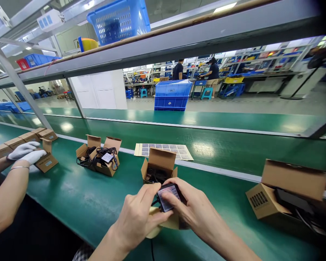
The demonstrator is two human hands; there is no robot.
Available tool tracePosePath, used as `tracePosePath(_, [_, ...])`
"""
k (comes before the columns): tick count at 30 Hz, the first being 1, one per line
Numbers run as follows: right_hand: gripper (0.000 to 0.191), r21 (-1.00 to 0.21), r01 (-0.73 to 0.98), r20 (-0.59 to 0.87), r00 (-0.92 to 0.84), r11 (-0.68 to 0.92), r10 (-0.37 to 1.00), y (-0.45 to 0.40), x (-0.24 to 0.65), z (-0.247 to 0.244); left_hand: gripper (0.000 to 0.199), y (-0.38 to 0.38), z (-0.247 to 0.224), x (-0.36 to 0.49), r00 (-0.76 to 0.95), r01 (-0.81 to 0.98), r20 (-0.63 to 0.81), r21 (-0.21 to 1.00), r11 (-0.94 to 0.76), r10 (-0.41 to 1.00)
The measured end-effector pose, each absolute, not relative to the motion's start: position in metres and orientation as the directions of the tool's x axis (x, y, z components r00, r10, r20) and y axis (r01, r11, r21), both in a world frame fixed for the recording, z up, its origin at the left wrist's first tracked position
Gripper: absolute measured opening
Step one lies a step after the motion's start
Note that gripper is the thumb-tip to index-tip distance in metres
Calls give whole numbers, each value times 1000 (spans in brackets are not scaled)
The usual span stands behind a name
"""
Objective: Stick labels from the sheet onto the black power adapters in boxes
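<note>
Both hands are closed on a black power adapter (167,206) whose upper face carries a pale printed label. My left hand (137,215) grips its left side. My right hand (194,204) wraps the right side, its thumb lying on the label. Pale yellow paper (170,221) shows beneath the adapter, partly hidden by the fingers. A black cable (152,250) hangs below my hands. Just beyond them stands an open cardboard box (162,158) with dark cables inside. Behind that box lie printed label sheets (176,150).
Two open boxes (105,169) with cables and an adapter stand left. Another open box (260,203) holding a black adapter sits right. At far left, a co-worker's gloved hands (34,156) touch a small box near closed boxes (15,142). An overhead shelf (179,40) crosses above.
</note>
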State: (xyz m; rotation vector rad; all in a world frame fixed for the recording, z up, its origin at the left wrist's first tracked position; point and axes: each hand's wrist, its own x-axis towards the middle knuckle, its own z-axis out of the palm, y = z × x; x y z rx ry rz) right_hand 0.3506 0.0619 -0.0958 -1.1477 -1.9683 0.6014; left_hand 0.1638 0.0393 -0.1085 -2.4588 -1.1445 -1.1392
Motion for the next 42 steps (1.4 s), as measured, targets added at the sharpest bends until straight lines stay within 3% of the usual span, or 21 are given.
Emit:
tracePosePath(5, [46,-843,305,380,-246,443,892,65,347,-110,44,43,-113,166,379,710,711,188,-679,592])
tracePosePath(9, [35,-834,343,344,-291,433,893,60,347,-113,43,44,-120,164,354,724,695,220,-654,626])
tracePosePath(13, [41,-855,306,265,-436,418,860,71,363,-112,44,52,-122,156,378,679,638,302,-669,671])
tracePosePath(15, [49,-864,300,300,-340,405,891,86,377,-116,44,64,-118,151,355,668,586,387,-636,728])
tracePosePath(17, [53,-850,370,356,-119,375,927,106,391,-124,41,82,-111,148,322,703,502,441,-558,803])
tracePosePath(19, [53,-829,452,374,13,328,927,123,398,-137,38,103,-105,148,345,778,379,396,-487,859])
tracePosePath(23, [71,-910,370,159,-105,187,982,145,387,-165,33,138,-102,157,396,893,142,171,-416,907])
tracePosePath(26, [76,-952,289,66,-120,98,991,154,366,-174,38,148,-100,160,374,917,85,114,-382,924])
tracePosePath(32, [74,-923,346,101,-203,168,974,183,308,-163,46,148,-100,128,221,972,181,44,-233,958])
tracePosePath(38, [49,-903,387,145,-136,188,980,204,235,-160,45,147,-96,79,96,994,310,12,-105,946])
tracePosePath(42, [50,-902,344,211,-173,260,962,184,222,-146,48,109,-74,66,49,986,498,114,-122,866])
